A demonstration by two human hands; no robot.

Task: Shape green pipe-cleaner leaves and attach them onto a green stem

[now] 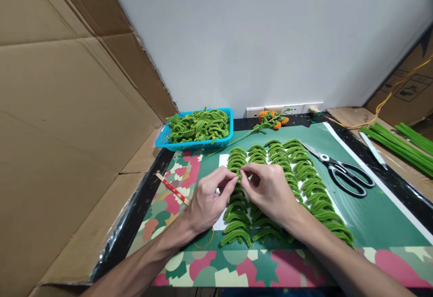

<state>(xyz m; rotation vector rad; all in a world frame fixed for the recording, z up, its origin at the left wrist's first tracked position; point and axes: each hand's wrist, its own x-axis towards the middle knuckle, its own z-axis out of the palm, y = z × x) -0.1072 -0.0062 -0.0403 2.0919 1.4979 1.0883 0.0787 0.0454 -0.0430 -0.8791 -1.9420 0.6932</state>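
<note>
My left hand [211, 195] and my right hand [269, 191] meet over the left part of the green mat [341, 216]. Each has its thumb and forefinger pinched on a small green fuzzy piece [238, 175], mostly covered by the fingertips. Under and around them, curved green fuzzy strips [237, 235] lie in several columns, partly over white paper [219, 222]. My right hand and forearm hide some strips.
A blue basket [196, 144] of green twisted pieces stands at the back left, beside an orange flower stem [264, 125]. Black scissors [348, 175], a white pen-like tool [373, 149] and long green stems [402, 148] lie right. Wrapped chopsticks [173, 189] lie left.
</note>
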